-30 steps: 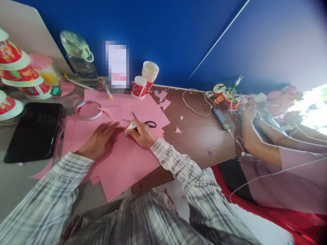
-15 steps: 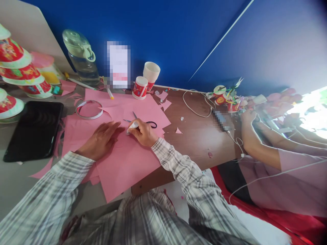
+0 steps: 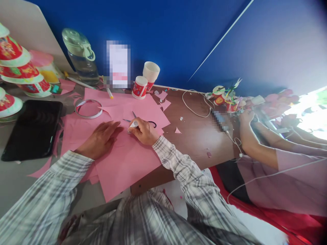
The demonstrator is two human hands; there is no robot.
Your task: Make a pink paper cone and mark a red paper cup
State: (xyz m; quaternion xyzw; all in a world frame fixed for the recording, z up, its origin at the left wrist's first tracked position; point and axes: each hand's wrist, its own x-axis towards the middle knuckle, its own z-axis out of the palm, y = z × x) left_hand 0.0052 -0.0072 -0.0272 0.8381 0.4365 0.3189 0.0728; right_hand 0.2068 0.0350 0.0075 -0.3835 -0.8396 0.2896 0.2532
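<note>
Pink paper sheets (image 3: 122, 177) lie overlapped on the table under both hands. My left hand (image 3: 100, 137) rests flat on the paper, fingers stretched out and holding nothing. My right hand (image 3: 146, 132) is closed around a small white glue stick (image 3: 134, 125), its lower end down at the paper. Scissors (image 3: 134, 115) lie just beyond my right hand, partly hidden by it. A roll of tape (image 3: 88, 109) sits on the paper beyond my left hand.
A black tablet (image 3: 32, 129) and stacked red cups (image 3: 15, 54) stand left. At the back are a water bottle (image 3: 80, 56), paper cups (image 3: 140, 87) and a marker (image 3: 109, 93). On the right, another person's arm (image 3: 255, 146) reaches past a cable (image 3: 195, 110).
My right hand has shifted slightly to the right with the glue stick. My left hand stays on the paper.
</note>
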